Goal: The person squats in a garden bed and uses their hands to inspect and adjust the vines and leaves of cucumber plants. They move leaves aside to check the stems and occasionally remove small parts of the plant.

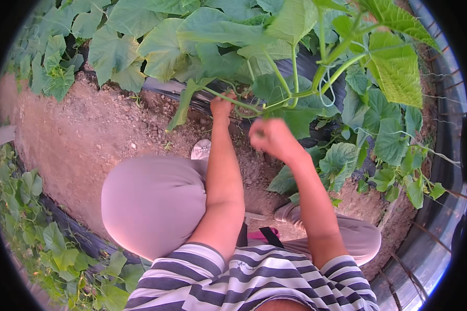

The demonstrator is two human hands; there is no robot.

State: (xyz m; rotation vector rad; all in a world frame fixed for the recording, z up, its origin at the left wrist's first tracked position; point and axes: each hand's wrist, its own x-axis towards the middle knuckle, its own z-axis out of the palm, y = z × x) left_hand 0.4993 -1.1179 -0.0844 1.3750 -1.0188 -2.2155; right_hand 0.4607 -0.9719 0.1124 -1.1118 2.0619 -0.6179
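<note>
Broad-leaved green vine plants [295, 93], with lobed leaves and curling stems, fill the upper part of the head view. My left hand [222, 104] reaches in among low stems beside black plastic mulch film [171, 91]; leaves and stems partly hide its fingers, so its grip cannot be told. My right hand [270, 134] is raised just below a bent vine stem, fingers curled and blurred by motion; whether something small is in it cannot be told. A pale string [327, 87] loops around the stem to the upper right.
Bare soil [70, 128] runs along the left between the plant rows. My bent knee [151, 198] and a shoe [201, 149] are close to my left arm. More vines [54, 241] grow at lower left. Clear plastic sheeting [424, 252] with thin rods curves along the right edge.
</note>
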